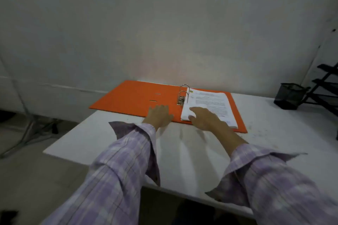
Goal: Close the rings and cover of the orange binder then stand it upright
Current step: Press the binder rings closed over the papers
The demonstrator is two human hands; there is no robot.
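Observation:
The orange binder [131, 97] lies open and flat at the far side of the white table [182, 151], its left cover hanging over the table's left edge. Its metal rings [184, 93] stand up in the middle. A stack of printed papers [210, 105] rests on the right half. My left hand [160, 116] lies flat on the binder's near edge, just left of the spine, fingers together. My right hand [204, 118] rests on the near left corner of the paper stack, fingers spread. Neither hand grips anything.
A black mesh pen cup [289, 96] stands at the table's far right, beside a black tiered rack [327, 86]. A grey wall rises right behind the binder. A metal stand's legs [27, 133] sit on the floor to the left.

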